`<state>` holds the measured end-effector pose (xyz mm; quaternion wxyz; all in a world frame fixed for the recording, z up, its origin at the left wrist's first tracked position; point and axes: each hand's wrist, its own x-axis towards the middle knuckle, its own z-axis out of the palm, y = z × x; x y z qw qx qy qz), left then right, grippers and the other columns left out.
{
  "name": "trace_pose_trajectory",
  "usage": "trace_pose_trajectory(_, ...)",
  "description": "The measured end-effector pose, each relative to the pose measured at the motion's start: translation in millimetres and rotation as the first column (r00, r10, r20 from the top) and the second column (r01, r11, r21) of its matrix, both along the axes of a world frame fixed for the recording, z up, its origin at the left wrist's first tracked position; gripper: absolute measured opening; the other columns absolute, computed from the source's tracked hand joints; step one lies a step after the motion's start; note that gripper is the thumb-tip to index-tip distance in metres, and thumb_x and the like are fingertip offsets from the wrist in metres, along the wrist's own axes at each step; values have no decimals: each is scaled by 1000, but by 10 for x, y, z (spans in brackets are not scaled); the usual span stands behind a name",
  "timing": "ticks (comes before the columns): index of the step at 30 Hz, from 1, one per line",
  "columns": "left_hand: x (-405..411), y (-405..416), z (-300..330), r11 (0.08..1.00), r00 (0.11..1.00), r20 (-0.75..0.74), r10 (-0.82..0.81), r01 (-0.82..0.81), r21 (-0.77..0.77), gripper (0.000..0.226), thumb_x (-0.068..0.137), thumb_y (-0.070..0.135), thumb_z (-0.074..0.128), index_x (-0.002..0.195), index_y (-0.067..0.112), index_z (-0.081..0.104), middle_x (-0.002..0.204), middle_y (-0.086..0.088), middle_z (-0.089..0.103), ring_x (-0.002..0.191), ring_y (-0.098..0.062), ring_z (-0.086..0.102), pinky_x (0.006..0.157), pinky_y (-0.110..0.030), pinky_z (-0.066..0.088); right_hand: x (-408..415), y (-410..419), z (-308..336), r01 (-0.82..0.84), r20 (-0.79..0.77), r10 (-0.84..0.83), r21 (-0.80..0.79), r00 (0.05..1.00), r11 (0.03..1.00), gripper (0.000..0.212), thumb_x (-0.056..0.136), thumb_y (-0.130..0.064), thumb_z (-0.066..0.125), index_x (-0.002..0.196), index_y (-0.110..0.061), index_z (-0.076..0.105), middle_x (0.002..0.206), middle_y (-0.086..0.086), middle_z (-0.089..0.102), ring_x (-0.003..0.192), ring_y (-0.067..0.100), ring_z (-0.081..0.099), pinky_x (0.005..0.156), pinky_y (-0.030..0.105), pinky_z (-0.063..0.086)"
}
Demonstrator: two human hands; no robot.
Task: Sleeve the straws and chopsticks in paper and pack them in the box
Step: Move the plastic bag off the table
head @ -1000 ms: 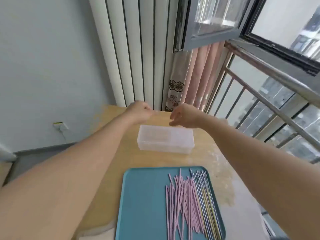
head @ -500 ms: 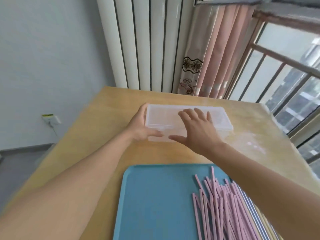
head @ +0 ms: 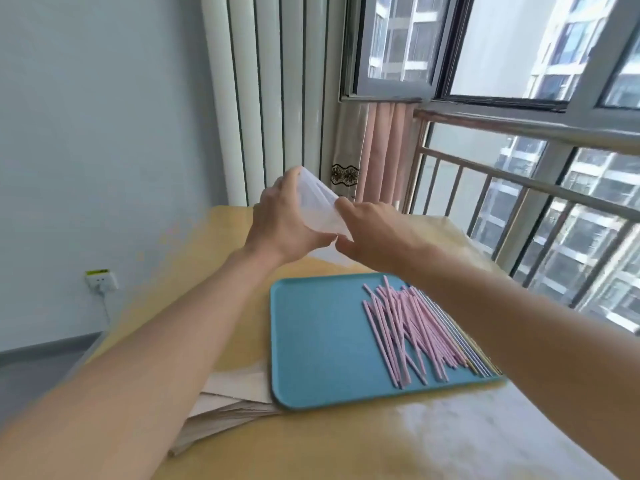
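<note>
A clear plastic box (head: 318,206) is tilted up off the wooden table (head: 221,282), held between both hands. My left hand (head: 282,221) grips its left end, fingers curled over the top edge. My right hand (head: 375,233) holds the right near corner, thumb and fingers around it. Whether it is the lid or the whole box that is raised is not clear. A blue tray (head: 311,341) lies nearer to me with several pink straws (head: 405,327) on its right half and thin striped sticks (head: 460,341) beside them, partly under my right forearm.
A stack of pale paper sheets (head: 228,400) lies at the tray's left near corner, partly under my left forearm. A radiator (head: 277,98), a pink curtain (head: 381,154) and a window railing (head: 519,188) stand behind and right of the table. A wall socket (head: 101,280) is at the left.
Both hands went from resting on the box on the table to gripping it and lifting it, tilted, off the surface. The view swung so the tray sits further right.
</note>
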<state>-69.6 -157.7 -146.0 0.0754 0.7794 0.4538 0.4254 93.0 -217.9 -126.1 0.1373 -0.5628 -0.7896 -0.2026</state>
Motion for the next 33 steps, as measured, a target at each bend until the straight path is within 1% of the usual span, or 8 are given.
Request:
trace_pose_trajectory(3,-112,-197,89,999,999,38,-24,23,46,115,51,45,93,144,15,32,142,-3,49,127,-27,48,99,-39,44,-72,-227,149,30,-103,-27,31,994,999,25,88,-23,60,105,-7,49,71,6,52,71,38,58,58,42,47)
trace_pose_trajectory(9,-387,-316,236,980,968,181,-172,150,130,106,56,30,96,136,20,28,133,8,42,117,-16,48,94,-33,45,159,-311,445,-148,-261,144,5,955,989,31,90,-35,73,117,-22,66,114,-4,72,96,14,69,83,41,59)
trace_pose_trajectory(13,-343,-258,407,967,927,291,-237,197,160,94,59,29,95,131,23,36,130,11,44,116,-6,43,91,-7,34,248,-220,364,-78,-229,94,80,969,994,63,84,-38,76,139,-28,47,138,-7,56,116,16,59,89,41,56)
trace_pose_trajectory(19,-239,-38,278,963,860,440,-259,267,45,96,66,32,92,142,33,35,139,14,40,126,-4,39,106,-22,35,577,47,185,144,-176,-148,-33,973,989,85,85,-23,77,154,-21,28,153,4,41,130,31,50,97,47,52)
trace_pose_trajectory(23,-313,142,9,941,850,465,-250,326,-90,98,62,37,93,140,44,35,140,4,44,129,-13,45,110,-38,42,699,146,56,161,-69,-180,-214,981,964,63,95,-11,63,151,-22,37,135,13,60,113,35,63,89,52,55)
trace_pose_trajectory(27,-309,318,-172,928,848,478,-230,338,-153,101,52,51,91,134,51,32,145,0,43,139,-19,40,112,-46,41,660,186,6,266,161,-232,-234,959,935,38,97,-7,50,133,-17,48,104,8,62,88,29,65,45,31,41)
trace_pose_trajectory(30,-260,460,-276,930,858,473,-201,319,-184,100,52,53,90,126,41,24,144,-7,40,138,-21,38,112,-44,40,619,331,-2,277,181,-242,-207,953,938,33,91,6,51,121,-7,49,85,6,54,77,26,58,43,26,24)
trace_pose_trajectory(33,-264,603,-399,942,905,365,-216,292,-165,89,61,36,93,116,25,25,134,0,37,128,-14,36,109,-34,36,743,628,6,243,115,-221,-235,968,941,38,86,14,50,119,-4,50,75,4,49,68,26,55,48,37,43)
